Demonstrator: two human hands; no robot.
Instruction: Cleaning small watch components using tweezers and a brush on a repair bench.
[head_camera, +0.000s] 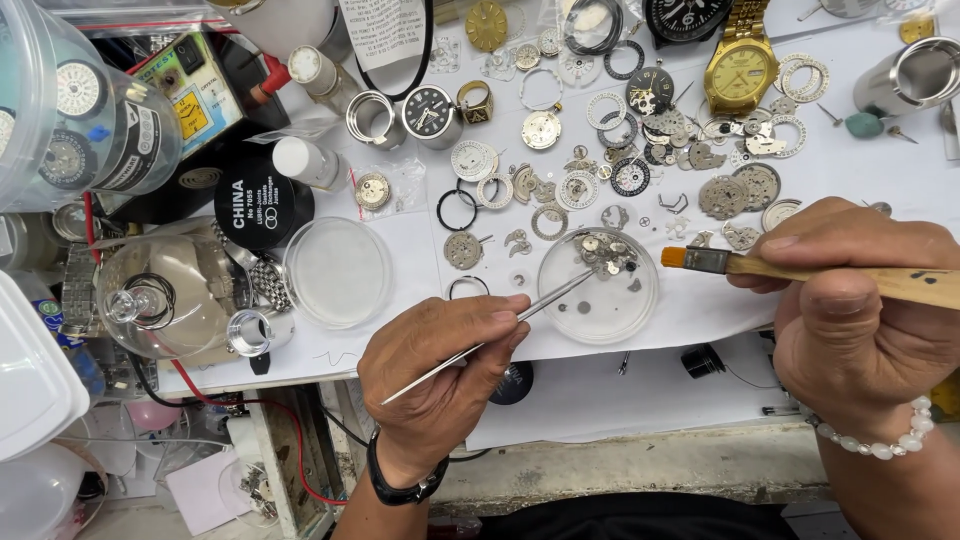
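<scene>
So the left hand (440, 375) pinches slim tweezers (490, 340) with tips poking into the clear dish (598, 285) of tiny watch parts near the surface's front edge, while the right hand (860, 310) grips a brush (800, 268), bristles hovering at the dish's rim, ready for dusting I guess.

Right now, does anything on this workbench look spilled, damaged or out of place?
Nothing looks spilled. The loose watch parts lie scattered over the white sheet, seemingly laid out. The clear round dish sits upright under the metal tweezers.
</scene>
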